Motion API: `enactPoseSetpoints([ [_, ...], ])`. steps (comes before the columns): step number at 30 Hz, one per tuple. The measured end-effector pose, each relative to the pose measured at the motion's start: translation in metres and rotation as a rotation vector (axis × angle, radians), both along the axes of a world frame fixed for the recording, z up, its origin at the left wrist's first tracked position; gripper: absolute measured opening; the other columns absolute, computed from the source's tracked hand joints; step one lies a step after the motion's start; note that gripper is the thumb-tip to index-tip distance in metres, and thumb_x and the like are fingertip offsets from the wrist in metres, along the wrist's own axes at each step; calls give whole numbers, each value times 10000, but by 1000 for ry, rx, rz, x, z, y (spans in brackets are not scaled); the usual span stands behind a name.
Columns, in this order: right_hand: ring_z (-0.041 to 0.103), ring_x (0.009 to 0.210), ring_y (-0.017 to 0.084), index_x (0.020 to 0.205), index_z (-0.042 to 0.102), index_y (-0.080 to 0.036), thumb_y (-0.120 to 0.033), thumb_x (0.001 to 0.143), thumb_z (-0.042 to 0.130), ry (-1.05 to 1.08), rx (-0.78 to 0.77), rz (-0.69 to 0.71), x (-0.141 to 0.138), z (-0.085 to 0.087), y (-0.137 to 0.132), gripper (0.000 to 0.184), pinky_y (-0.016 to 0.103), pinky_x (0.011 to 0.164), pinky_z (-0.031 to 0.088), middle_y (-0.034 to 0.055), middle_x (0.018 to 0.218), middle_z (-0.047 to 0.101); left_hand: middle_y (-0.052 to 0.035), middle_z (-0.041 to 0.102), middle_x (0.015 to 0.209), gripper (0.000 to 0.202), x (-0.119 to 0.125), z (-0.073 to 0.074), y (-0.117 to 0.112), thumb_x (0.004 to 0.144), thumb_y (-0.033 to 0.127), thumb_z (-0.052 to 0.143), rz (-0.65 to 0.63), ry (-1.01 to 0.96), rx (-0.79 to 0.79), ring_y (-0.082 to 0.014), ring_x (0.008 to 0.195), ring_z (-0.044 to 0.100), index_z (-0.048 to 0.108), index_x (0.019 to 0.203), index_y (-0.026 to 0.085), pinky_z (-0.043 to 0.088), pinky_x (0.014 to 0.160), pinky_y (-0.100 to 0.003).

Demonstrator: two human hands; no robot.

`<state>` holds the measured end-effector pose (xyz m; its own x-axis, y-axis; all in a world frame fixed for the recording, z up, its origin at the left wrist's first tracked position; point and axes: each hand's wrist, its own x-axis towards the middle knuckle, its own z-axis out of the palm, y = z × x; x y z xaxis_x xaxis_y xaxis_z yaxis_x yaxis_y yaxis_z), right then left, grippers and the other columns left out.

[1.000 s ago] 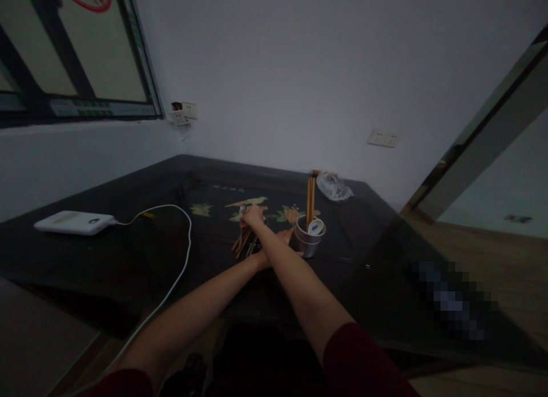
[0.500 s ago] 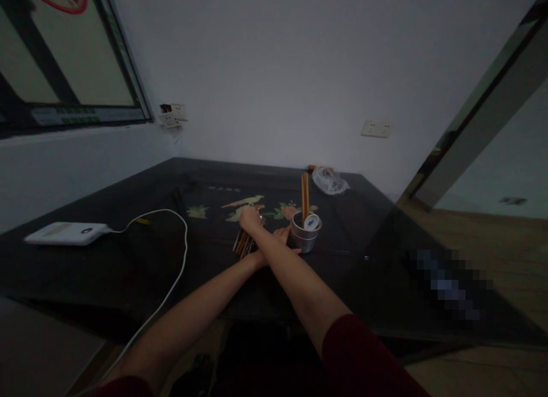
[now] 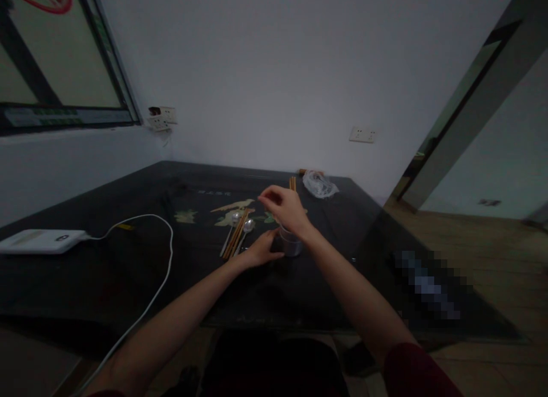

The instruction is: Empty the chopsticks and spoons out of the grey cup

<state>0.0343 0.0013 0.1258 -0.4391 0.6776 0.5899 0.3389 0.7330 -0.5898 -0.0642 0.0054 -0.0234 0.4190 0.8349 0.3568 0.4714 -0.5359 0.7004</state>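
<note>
My left hand [image 3: 262, 248] rests against the left side of a grey cylindrical cup [image 3: 291, 247], thumb and fingers around it. Above the cup, my right hand [image 3: 285, 208] hovers with loosely curved fingers and nothing visible in them. It hides the cup's mouth. Behind it stick up the tops of a few wooden chopsticks [image 3: 293, 183]. To the left of my hands, on the dark table, lie several chopsticks [image 3: 236, 235], with a metal spoon [image 3: 247, 228] on their right and another spoon [image 3: 234, 220] on their left.
A crumpled clear plastic bag [image 3: 319, 184] sits near the wall at the back of the table [image 3: 334, 283]. At the left is a white power bank-like device [image 3: 43, 241] with a white cable [image 3: 170, 243] curving off the front edge. A pixelated object [image 3: 428, 285] lies at the right.
My right hand has moved from the laid-out cutlery back to above the cup, so my forearms no longer cross. The spoons and chopsticks on the table are now uncovered.
</note>
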Motion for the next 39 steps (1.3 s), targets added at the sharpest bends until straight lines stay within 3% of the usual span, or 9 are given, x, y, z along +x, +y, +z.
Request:
enactPoseSetpoints([
  [3, 541, 612, 127, 798, 676, -170, -271, 806, 588, -20, 34, -125, 48, 6, 11, 134, 240, 596, 376, 14, 682, 641, -159, 507, 1309, 722, -3, 0, 2, 672, 283, 708, 15, 48, -27, -307, 1219, 471, 419, 1322, 162, 346, 1049, -497],
  [6, 553, 650, 142, 801, 691, -169, -215, 771, 615, -207, 2, -212, 88, 1, 29, 94, 253, 605, 376, 33, 721, 654, -153, 486, 1337, 704, -4, 1, 3, 697, 257, 684, 11, 23, -18, -283, 1240, 459, 403, 1336, 164, 338, 1063, -472],
  [10, 559, 670, 146, 874, 702, -159, -235, 713, 688, -477, -75, -216, 116, -7, 41, 179, 252, 601, 383, 46, 771, 653, -163, 519, 1300, 638, -6, 1, 6, 705, 193, 652, -9, -16, -30, -275, 1213, 485, 437, 1302, 127, 351, 1052, -464],
  [17, 609, 769, 174, 863, 704, -185, -353, 705, 699, -766, -170, -313, 104, -6, 35, 231, 241, 607, 393, 67, 906, 676, -163, 544, 1264, 692, -11, 1, 9, 671, 179, 689, -17, -85, -105, -265, 1129, 543, 428, 1310, 129, 399, 1002, -455],
  [22, 636, 875, 226, 911, 700, -177, -341, 675, 700, -882, -235, -405, 92, -6, 24, 288, 255, 638, 438, 106, 1002, 680, -165, 540, 1274, 665, -8, 7, 4, 687, 230, 712, -37, -108, -108, -270, 1140, 538, 448, 1289, 130, 390, 1007, -457],
  [39, 613, 1044, 326, 1026, 681, -181, -262, 656, 720, -939, -305, -525, 76, -14, 18, 381, 372, 778, 493, 169, 1106, 657, -161, 552, 1199, 599, 2, 1, 1, 710, 336, 717, 56, -77, -8, -267, 1104, 538, 476, 1216, 123, 411, 973, -440],
])
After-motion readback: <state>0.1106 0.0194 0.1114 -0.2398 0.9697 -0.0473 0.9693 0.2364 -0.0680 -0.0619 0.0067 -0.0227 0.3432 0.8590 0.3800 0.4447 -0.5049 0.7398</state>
